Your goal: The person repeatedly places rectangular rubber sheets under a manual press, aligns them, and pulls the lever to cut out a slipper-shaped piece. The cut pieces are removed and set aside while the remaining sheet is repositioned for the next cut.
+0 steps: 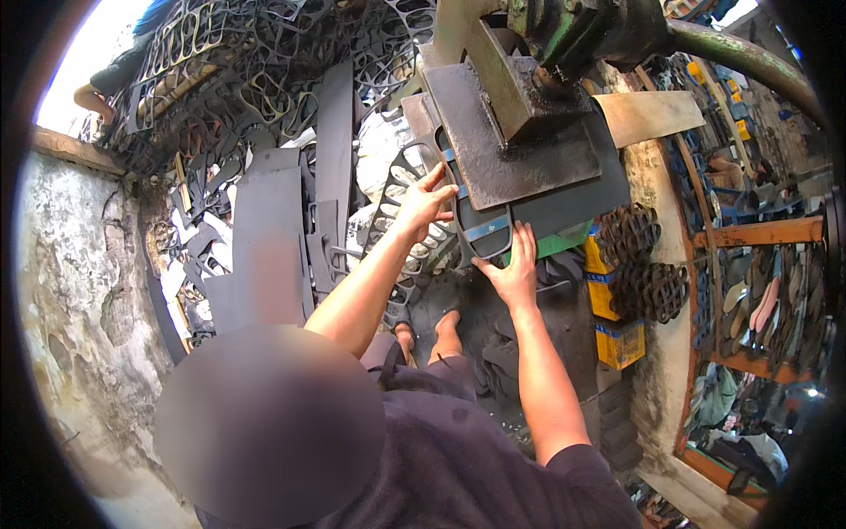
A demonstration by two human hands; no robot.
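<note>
A sole-shaped cutting die (487,230) with blue crossbars lies on a black sheet (577,204), partly beneath the dark square plate (515,154) of a press. The plate hides the die's far right part. My left hand (423,204) grips the die's left edge, thumb and fingers bent around it. At its near end, my right hand (511,271) holds the rim, with the thumb at the near corner and the fingers along the right side. Left of the die hangs a strip of black sheet (394,204) with sole-shaped holes cut through it.
Above the plate is the green press head (586,35). A tan board (652,117) sticks out to the right. Yellow crates (619,342) and piled cut-out sheets (648,286) stand right of my right arm. Black sheets and scraps (269,212) lie left, beside a stained wall (97,264).
</note>
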